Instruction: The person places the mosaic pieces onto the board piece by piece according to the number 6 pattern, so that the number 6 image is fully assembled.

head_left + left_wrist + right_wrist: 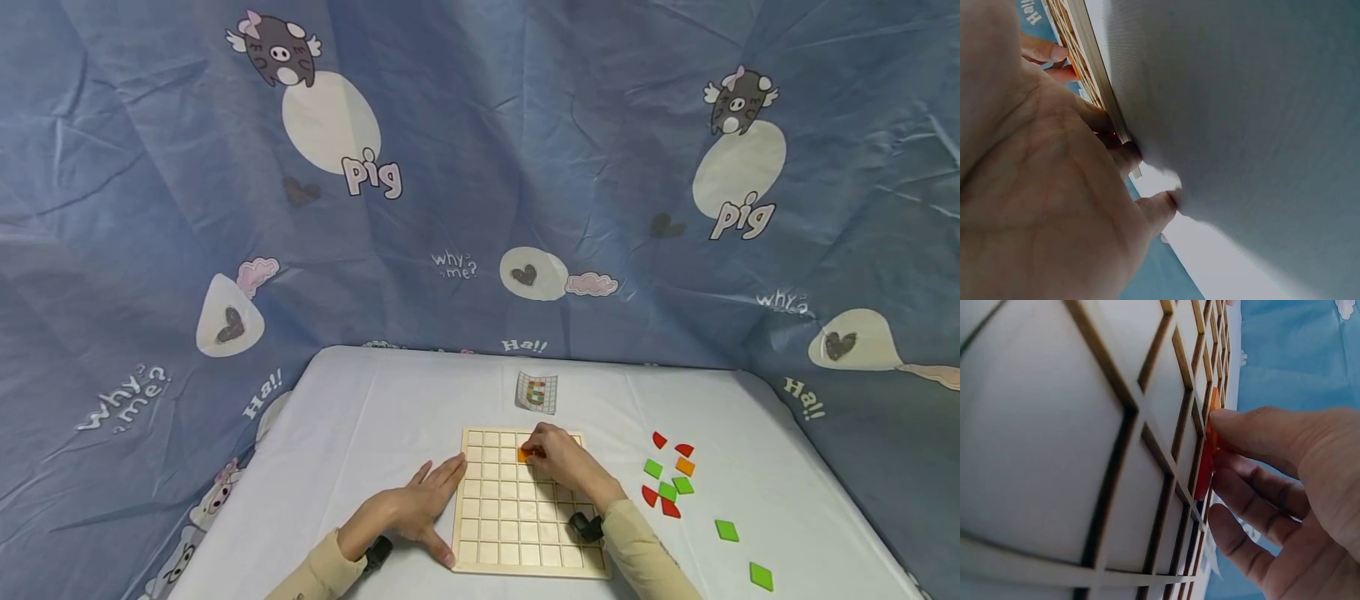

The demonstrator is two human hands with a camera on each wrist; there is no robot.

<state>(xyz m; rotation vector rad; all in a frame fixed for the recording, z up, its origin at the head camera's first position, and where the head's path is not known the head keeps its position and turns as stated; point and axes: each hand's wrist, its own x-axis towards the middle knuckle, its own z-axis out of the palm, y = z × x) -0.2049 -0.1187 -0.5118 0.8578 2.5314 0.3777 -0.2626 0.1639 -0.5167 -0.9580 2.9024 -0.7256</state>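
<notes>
My left hand (pixel 422 507) lies spread along the left edge of the wooden grid board (pixel 508 510), fingertips at its upper side and thumb near the lower corner. In the left wrist view, the fingers touch the board's rim (pixel 1099 65). Over the board's upper part, my right hand (pixel 564 458) pinches a small orange tile (pixel 1214 422) between thumb and fingers, low against the grid. Next to it a red piece (pixel 1204 474) sits at the grid, close to the fingertips. The fingers partly hide both pieces.
A small card with a coloured grid pattern (pixel 536 393) lies behind the board. To the right are several loose pieces: red quarter-rounds (pixel 672 507), an orange square (pixel 685 466) and green squares (pixel 727 530). A blue printed curtain (pixel 465 208) surrounds the white table (pixel 360 417).
</notes>
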